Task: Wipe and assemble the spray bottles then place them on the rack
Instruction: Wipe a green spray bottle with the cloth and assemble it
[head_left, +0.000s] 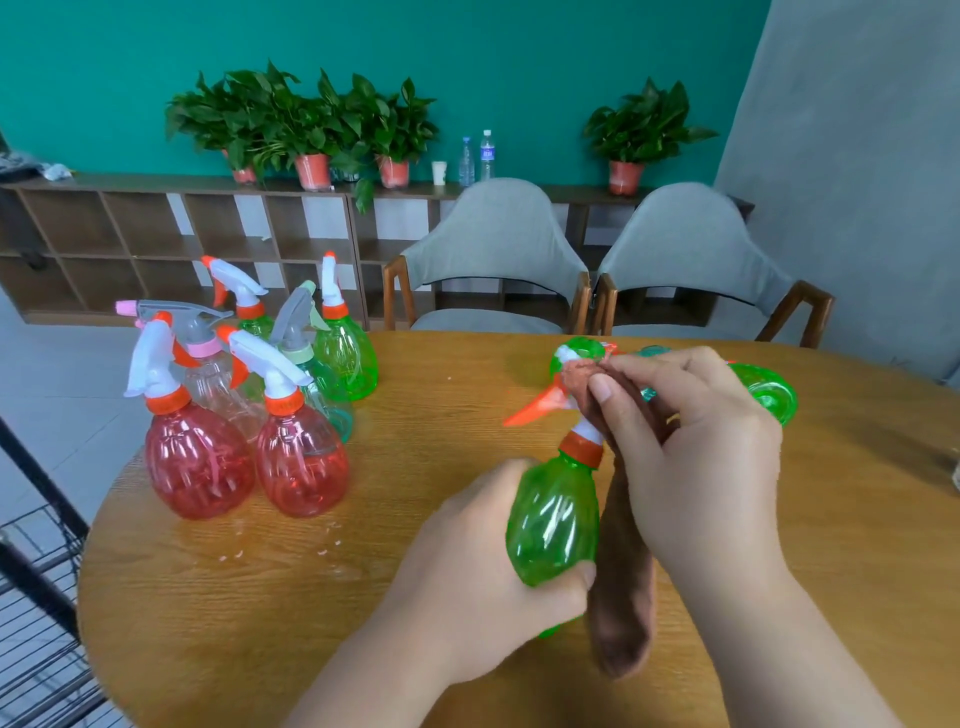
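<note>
My left hand grips the body of a green spray bottle, held upright above the wooden table. Its white spray head with an orange trigger is on the neck. My right hand presses a brown cloth around that spray head; the cloth hangs down beside the bottle. Several assembled bottles stand at the table's left: two red ones in front, clear and green ones behind. More green bottles lie behind my right hand, partly hidden.
A black wire rack stands off the table's left edge. Two grey chairs face the far side of the table. A low wooden shelf with potted plants lines the teal wall. Water drops dot the tabletop.
</note>
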